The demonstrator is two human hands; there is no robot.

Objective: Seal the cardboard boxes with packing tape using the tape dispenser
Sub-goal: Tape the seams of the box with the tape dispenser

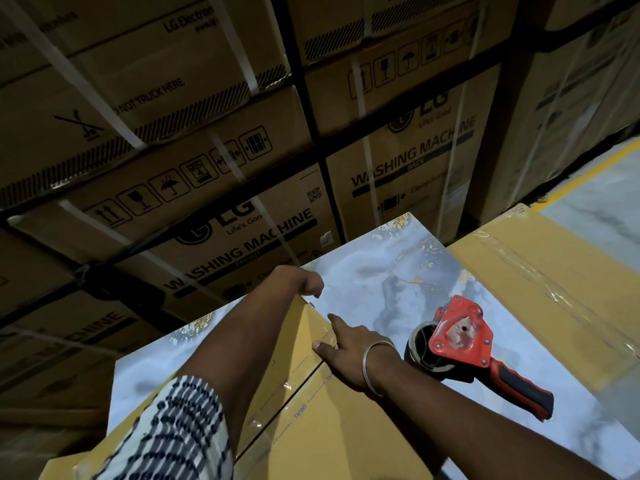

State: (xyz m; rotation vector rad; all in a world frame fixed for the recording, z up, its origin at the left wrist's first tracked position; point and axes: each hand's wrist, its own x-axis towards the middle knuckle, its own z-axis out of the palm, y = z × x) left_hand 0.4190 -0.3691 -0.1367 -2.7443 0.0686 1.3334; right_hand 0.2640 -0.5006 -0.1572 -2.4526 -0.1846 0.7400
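Strapped washing-machine cartons stacked behind a marble-patterned table — grey floor, yellow line.

This is a warehouse or storeroom for appliances. Across the upper left and centre of the frame rises a wall of stacked cartons, big brown cardboard ones printed "LG", "WASHING MACHINE", "DO NOT TRUCK HERE" and rows of handling symbols, each bound with pale plastic straps. More such cartons stand at the upper right. At the right edge a pale polished floor shows, with a painted yellow line running along the foot of the stacks, the kind that marks an aisle. The light is dim. In the lower middle, a marble-patterned table serves as a packing bench.
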